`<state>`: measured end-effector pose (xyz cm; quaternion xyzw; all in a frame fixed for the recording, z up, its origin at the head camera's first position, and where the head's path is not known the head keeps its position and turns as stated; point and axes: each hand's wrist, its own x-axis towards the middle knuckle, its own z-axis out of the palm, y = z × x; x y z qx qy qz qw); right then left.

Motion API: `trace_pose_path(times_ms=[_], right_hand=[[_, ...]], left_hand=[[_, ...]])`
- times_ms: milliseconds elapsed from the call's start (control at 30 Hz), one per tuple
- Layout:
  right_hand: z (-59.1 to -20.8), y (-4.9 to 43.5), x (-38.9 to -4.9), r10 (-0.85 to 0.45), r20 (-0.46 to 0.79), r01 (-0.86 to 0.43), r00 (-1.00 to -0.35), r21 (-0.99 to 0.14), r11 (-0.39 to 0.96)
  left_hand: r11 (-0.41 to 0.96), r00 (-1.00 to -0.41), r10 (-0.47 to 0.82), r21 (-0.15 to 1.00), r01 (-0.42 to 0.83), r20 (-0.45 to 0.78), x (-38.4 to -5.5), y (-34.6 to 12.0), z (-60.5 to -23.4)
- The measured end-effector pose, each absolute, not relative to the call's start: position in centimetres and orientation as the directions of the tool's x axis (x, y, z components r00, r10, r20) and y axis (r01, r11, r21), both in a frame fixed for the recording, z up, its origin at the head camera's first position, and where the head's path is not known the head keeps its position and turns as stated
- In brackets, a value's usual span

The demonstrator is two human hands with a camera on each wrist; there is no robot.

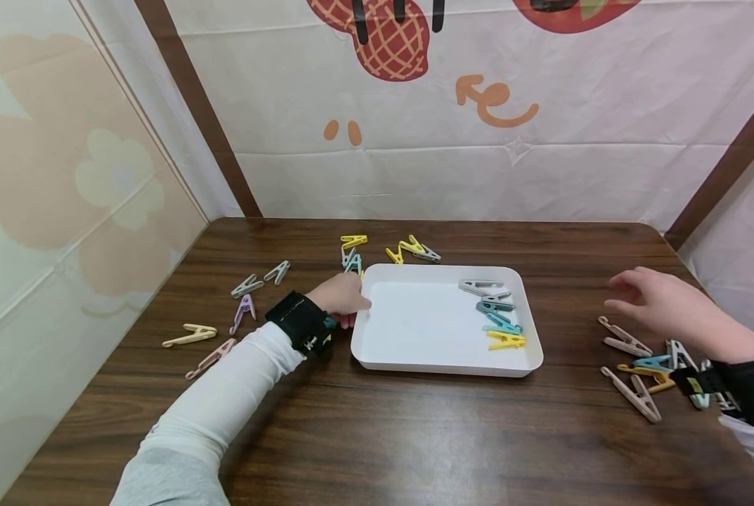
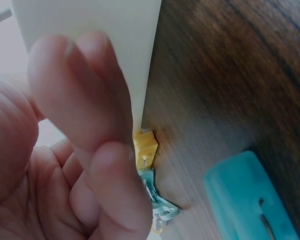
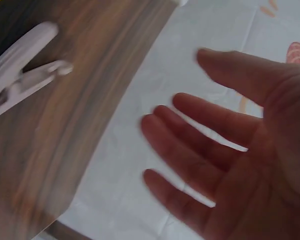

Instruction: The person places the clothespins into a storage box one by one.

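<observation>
My left hand [image 1: 341,296] is at the left side of a white tray [image 1: 408,351], its thumb over the rim and its fingers curled against the outer wall. A teal clothespin [image 2: 252,200] lies beside it under the wrist. Inside the tray, grey, teal and yellow clothespins [image 1: 506,341] line the right side. My right hand [image 1: 664,302], holding nothing, hovers at the right with fingers spread and slightly bent. Just below it lies a pile with a pale pink clothespin [image 1: 632,397], an orange clothespin [image 1: 658,379] and several others, partly hidden by the wrist.
Left of the tray lie several scattered clothespins, including a purple one [image 1: 244,313] and a cream one [image 1: 190,335]. Yellow clothespins [image 1: 412,244] and others sit behind the tray. Printed cloth [image 1: 414,183] hangs along the back of the brown table [image 1: 414,443].
</observation>
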<state>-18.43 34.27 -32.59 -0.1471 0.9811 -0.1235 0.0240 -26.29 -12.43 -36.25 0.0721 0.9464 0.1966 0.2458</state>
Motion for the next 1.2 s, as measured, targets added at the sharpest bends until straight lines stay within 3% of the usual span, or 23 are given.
trace_pose_path(times_ms=[233,400,1200], right_hand=[[-34.6,35.7,-18.4,-0.232,-0.249,-0.166,-0.940,-0.259,0.951],[-35.7,36.0,-18.6,-0.208,-0.317,-0.143,-0.925,-0.218,0.965],[-36.6,35.0,-18.6,-0.256,-0.195,-0.221,-0.947,-0.183,0.958]], left_hand=[[0.909,-0.872,0.243,0.414,0.051,-0.425,-26.1,-12.5,-36.2],[0.911,-0.875,0.234,0.409,0.045,-0.424,-26.0,-12.4,-36.2],[0.912,-0.877,0.236,0.408,0.050,-0.419,-26.0,-12.5,-36.4]])
